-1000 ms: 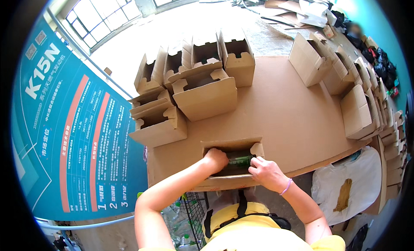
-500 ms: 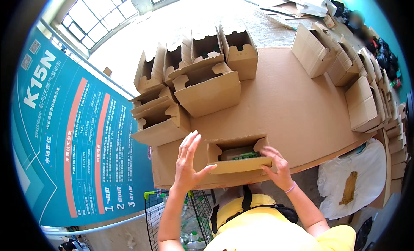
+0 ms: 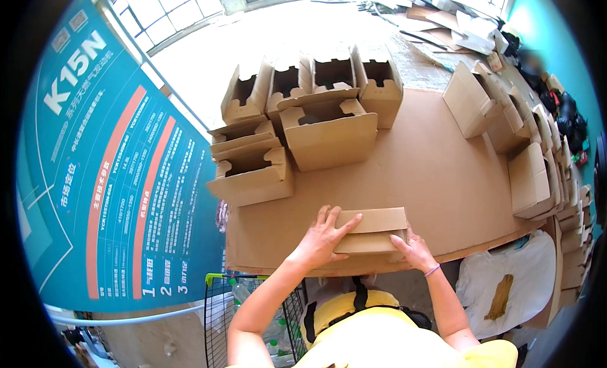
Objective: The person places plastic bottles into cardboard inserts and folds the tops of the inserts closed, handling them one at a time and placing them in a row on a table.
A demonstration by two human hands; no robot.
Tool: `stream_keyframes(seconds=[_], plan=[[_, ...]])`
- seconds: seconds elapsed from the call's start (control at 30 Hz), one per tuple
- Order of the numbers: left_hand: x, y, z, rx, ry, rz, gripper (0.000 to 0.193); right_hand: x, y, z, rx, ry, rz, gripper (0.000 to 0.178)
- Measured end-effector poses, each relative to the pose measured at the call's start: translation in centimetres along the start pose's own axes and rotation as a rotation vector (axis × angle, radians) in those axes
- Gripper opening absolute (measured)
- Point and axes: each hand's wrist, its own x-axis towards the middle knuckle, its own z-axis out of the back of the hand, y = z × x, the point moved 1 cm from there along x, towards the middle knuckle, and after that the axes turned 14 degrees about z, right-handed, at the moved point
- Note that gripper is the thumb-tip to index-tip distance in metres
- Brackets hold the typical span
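Note:
A small brown cardboard box sits close to me at the table's front edge. Its far flap is folded over the top, so the inside is hidden. My left hand grips the left end, with fingers bent over the corner and thumb side on the flap. At the right end, my right hand holds the side, its thumb on the near face and its fingers behind.
Several open boxes stand at the table's far left. More boxes line the right side. A wire cart with plastic bottles is below on my left, beside a teal banner. A white-covered seat stands at lower right.
The box's flap has come down over its opening, hiding the green item inside. My left hand has moved right onto the box, and the view has shifted.

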Motion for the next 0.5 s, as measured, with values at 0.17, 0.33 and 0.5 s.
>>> stream_keyframes(seconds=[0.17, 0.33, 0.5], plan=[[-1.8, 2.0, 1.3, 0.011, -0.001, 0.026, 0.101, 1.6, -0.4, -2.1, 0.116, 0.092, 0.047, 0.094], [-5.2, 8.0, 3.3, 0.046, -0.066, 0.153, 0.106, 5.0, 4.6, -8.0, 0.181, 0.181, 0.147, 0.097], [-8.2, 15.3, 4.7, 0.210, -0.226, 0.244, 0.102, 9.9, 9.1, -14.8, 0.199, 0.266, 0.255, 0.099]])
